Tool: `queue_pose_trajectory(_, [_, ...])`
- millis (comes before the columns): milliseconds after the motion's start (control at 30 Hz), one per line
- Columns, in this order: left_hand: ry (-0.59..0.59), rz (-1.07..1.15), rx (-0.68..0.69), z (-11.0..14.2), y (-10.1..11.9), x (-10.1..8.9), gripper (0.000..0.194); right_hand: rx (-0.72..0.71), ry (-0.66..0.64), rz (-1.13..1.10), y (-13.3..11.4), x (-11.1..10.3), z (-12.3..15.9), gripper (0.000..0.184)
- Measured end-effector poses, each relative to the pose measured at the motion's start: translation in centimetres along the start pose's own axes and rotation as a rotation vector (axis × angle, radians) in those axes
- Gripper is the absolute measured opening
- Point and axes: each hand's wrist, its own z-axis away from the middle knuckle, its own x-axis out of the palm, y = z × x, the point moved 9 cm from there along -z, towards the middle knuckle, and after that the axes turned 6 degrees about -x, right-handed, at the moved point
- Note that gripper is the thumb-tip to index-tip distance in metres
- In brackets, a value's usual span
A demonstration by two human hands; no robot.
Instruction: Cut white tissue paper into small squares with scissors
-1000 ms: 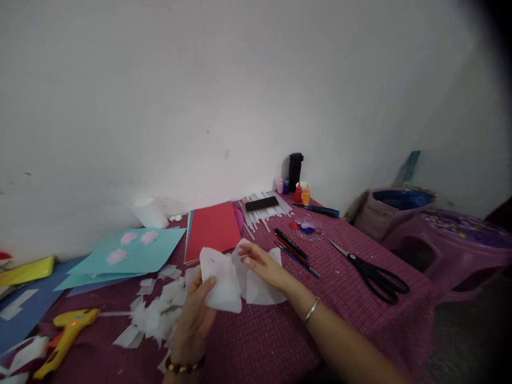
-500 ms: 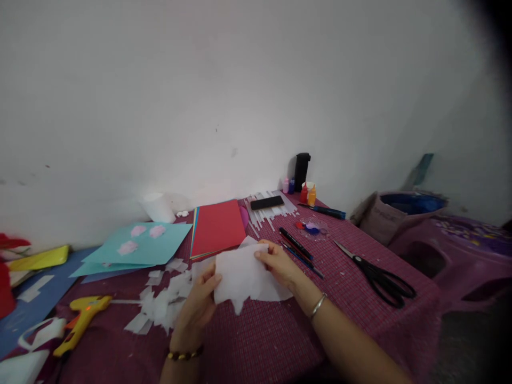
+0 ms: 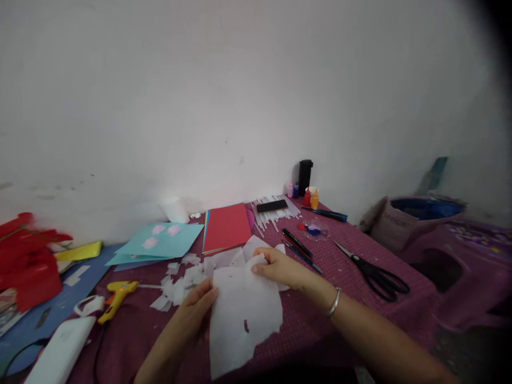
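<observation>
The fingers of my left hand [image 3: 195,305] pinch the left edge of a thin white sheet [image 3: 244,304], and those of my right hand [image 3: 278,268] grip its top right corner. The sheet hangs over the near part of the counter [image 3: 316,314], its lower edge ragged, with a small dark red slit or mark [image 3: 246,326] in it; I can't tell which. More white paper [image 3: 224,260] lies just behind it.

As I judge it, the work is partway: a loose pile of white scraps [image 3: 176,290] is already there, and three pale pink tufts [image 3: 150,243] rest on the teal card [image 3: 182,244], while the sheet I hold remains in one large piece. The scissors [image 3: 376,274] lie well apart, untouched.

Half a second ago the sheet looked shorter and wider; now it drops much lower. My view has swung left, showing more of the red material [image 3: 38,272].
</observation>
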Motion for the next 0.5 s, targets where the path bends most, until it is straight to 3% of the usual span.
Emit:
queue_pose_trajectory(67, [0.042, -0.149, 0.09, -0.6, -0.3, -0.7, 0.029, -0.025, 0.018, 0.225, 1.0, 0.4, 0.3, 0.004])
queue_pose_trajectory(167, [0.11, -0.358, 0.202, -2.1, -1.5, -1.5, 0.031, -0.005, 0.056, 0.364, 3.3, 1.8, 0.9, 0.004])
queue_pose_trajectory(267, [0.181, -0.478, 0.21, -3.4, -3.3, -2.1, 0.029, 0.004, 0.058, 0.466, 4.8, 3.3, 1.4, 0.01])
queue_pose_trajectory(333, [0.226, -0.49, 0.206, -3.9, -4.1, -2.5, 0.03, 0.007, 0.068, 0.512, 5.2, 3.2, 1.7, 0.01])
queue_pose_trajectory(400, [0.249, -0.476, 0.21, -4.3, -4.7, -2.7, 0.032, 0.014, 0.115, 0.547, 5.5, 1.5, 2.0, 0.016])
queue_pose_trajectory(500, [0.277, -0.438, 0.24, -4.7, -4.8, -3.4, 0.033, 0.096, 0.317, 0.551, 6.2, -4.4, 2.5, 0.022])
